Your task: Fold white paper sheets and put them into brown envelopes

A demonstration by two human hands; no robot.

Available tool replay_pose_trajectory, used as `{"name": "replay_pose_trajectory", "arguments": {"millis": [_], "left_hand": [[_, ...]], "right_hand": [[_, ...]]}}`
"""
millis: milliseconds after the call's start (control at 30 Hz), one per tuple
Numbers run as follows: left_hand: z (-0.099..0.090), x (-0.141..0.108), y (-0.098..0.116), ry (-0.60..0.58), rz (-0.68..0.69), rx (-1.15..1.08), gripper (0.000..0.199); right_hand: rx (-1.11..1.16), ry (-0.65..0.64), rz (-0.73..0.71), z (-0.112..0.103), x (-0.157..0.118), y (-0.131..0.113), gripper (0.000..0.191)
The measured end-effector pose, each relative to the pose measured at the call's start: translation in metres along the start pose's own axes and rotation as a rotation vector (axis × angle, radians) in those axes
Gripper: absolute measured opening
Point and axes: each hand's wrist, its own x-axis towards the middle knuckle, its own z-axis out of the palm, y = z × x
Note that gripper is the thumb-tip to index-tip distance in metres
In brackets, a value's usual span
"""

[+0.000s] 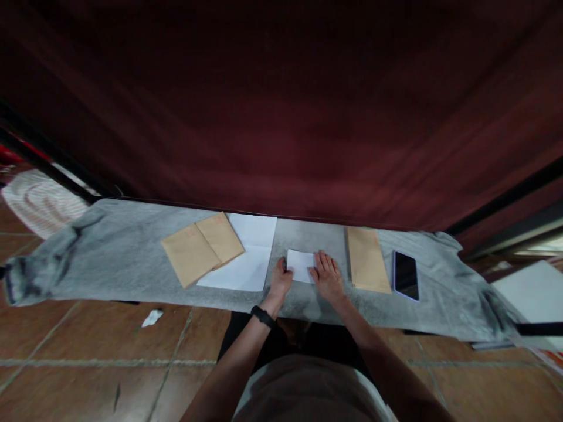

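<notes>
A small white folded paper [301, 266] lies on the grey cloth between my hands. My left hand [280, 279] is at its left edge, thumb and fingers closed around a small dark object that is too small to name. On the paper's right edge, my right hand [327, 275] rests flat with its fingers spread. Larger white sheets [255, 258] lie to the left, partly under brown envelopes [192, 253]. To the right of my right hand is another brown envelope stack [368, 259].
A phone [406, 275] lies beyond the right envelopes. The grey cloth [127, 258] covers the narrow table. Behind its far edge hangs a dark red curtain [281, 152]. A crumpled white tissue [152, 317] is on the tiled floor. Dark poles stand at both sides.
</notes>
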Motion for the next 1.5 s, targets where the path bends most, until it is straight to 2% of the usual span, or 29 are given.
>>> {"name": "replay_pose_trajectory", "arguments": {"millis": [67,167,233,300,367,433,533,667,767,900,1033,1133,1200,1267,1333,1433,1500], "left_hand": [[-0.004,-0.004,0.002,-0.010,-0.041,-0.070,0.062],[-0.016,-0.009,0.011,-0.043,-0.112,-0.281,0.067],[-0.028,-0.011,0.018,-0.078,-0.144,-0.426,0.064],[-0.041,-0.013,0.025,-0.128,-0.135,-0.510,0.050],[-0.053,-0.015,0.030,-0.196,-0.098,-0.570,0.040],[-0.064,-0.017,0.032,-0.252,-0.039,-0.591,0.044],[-0.073,-0.016,0.029,-0.211,0.077,-0.443,0.051],[-0.069,-0.011,0.014,-0.125,0.146,0.019,0.036],[-0.058,-0.008,0.005,-0.113,0.099,0.159,0.027],[-0.043,-0.009,0.004,-0.127,0.030,0.259,0.018],[-0.038,-0.011,0.007,-0.079,0.007,0.396,0.011],[-0.039,-0.015,0.006,-0.034,-0.010,0.479,0.024],[-0.040,-0.019,0.005,-0.001,0.007,0.583,0.033],[-0.039,-0.025,0.006,0.036,0.070,0.716,0.036],[-0.034,-0.031,0.009,0.079,0.204,0.814,0.036],[-0.015,-0.038,0.016,0.115,0.468,0.851,0.039],[0.002,-0.040,0.017,0.068,0.583,0.827,0.046]], "right_hand": [[0.033,-0.005,-0.017,-0.008,-0.004,-0.001,0.054],[0.111,-0.061,-0.163,-0.024,-0.011,0.000,0.055],[0.193,-0.099,-0.222,-0.037,-0.014,0.003,0.051],[0.336,-0.103,-0.154,-0.050,-0.012,0.006,0.045],[0.530,-0.094,-0.001,-0.061,-0.004,0.011,0.039],[0.697,-0.099,0.127,-0.069,0.007,0.013,0.033],[0.856,-0.101,0.219,-0.069,0.021,0.014,0.037],[0.905,-0.038,0.233,-0.051,0.028,0.010,0.039],[0.798,-0.004,0.255,-0.036,0.025,0.006,0.047],[0.366,0.078,0.245,-0.025,0.011,-0.002,0.059],[0.086,0.080,0.041,-0.018,-0.009,-0.016,0.053],[0.027,0.018,-0.102,-0.011,-0.021,-0.026,0.050],[-0.007,-0.017,-0.124,-0.007,-0.027,-0.030,0.049],[-0.037,-0.045,-0.118,-0.005,-0.029,-0.032,0.049],[-0.063,-0.064,-0.110,-0.005,-0.030,-0.032,0.050],[-0.092,-0.094,-0.115,-0.006,-0.031,-0.031,0.052],[-0.103,-0.120,-0.139,-0.006,-0.032,-0.029,0.055]]}}
